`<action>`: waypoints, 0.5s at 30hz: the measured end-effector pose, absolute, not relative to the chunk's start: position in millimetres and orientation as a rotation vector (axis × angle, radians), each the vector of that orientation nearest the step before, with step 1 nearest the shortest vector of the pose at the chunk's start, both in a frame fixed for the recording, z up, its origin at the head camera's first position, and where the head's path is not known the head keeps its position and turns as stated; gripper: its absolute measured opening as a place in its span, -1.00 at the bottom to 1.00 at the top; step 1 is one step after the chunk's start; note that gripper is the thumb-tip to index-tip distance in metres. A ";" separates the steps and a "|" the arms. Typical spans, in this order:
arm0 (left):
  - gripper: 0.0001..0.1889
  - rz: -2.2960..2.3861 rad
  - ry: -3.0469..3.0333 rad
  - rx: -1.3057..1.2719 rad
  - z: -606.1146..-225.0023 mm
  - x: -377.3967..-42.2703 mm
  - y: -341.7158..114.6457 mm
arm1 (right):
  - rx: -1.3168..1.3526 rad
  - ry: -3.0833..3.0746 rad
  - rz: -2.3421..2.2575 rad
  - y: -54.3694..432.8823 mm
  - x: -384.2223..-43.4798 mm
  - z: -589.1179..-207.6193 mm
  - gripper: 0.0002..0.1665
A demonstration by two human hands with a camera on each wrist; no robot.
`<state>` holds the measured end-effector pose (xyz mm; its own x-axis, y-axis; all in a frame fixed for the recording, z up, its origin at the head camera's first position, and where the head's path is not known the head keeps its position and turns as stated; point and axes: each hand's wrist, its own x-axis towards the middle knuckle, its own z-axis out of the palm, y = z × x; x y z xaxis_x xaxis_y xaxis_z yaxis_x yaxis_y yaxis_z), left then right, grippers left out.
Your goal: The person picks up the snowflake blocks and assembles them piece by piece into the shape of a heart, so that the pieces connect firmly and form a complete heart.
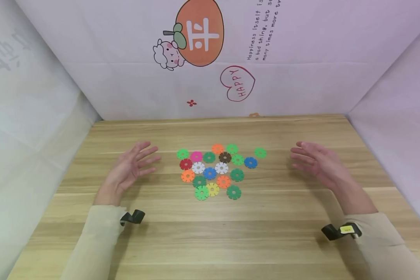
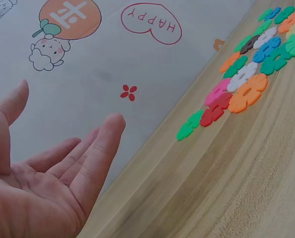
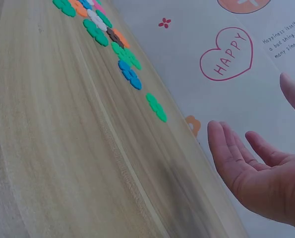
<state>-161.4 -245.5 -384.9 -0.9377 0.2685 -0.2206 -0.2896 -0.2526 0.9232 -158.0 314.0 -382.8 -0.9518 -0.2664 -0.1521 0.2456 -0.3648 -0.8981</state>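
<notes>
Several flat, notched plastic discs in many colours lie loosely grouped mid-table, among them a pink disc [image 1: 196, 156], a brown disc [image 1: 225, 157], a yellow disc [image 1: 212, 189] and a blue disc [image 1: 250, 162]. My left hand [image 1: 130, 166] is left of the group, nearest a light green disc [image 2: 190, 125], its fingers loosely extended and nothing held. To the right, my right hand [image 1: 314, 161] is likewise relaxed and holds nothing; the lone light green disc [image 3: 156, 107] is the closest to it. Neither hand touches a disc.
The wood-grain table [image 1: 224, 241] carries the discs. A white printed sheet [image 1: 133, 89] with cartoon drawings rises at its back edge, and white side sheets [image 1: 31, 128] flank it. A black strap mount [image 1: 133, 217] sits on the left wrist, another [image 1: 341, 231] on the right.
</notes>
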 end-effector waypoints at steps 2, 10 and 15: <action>-0.33 2.204 1.680 -0.044 -385.9 -164.0 -243.6 | -0.013 1.577 -2.345 312.0 -157.8 -382.5 -0.79; -0.36 2.087 1.718 -0.078 -394.3 -181.2 -234.3 | 0.082 1.761 -2.179 302.1 -163.3 -387.9 -0.65; -0.35 1.992 1.789 -0.113 -398.0 -195.5 -226.1 | 0.087 1.846 -2.063 295.2 -171.4 -394.3 -0.18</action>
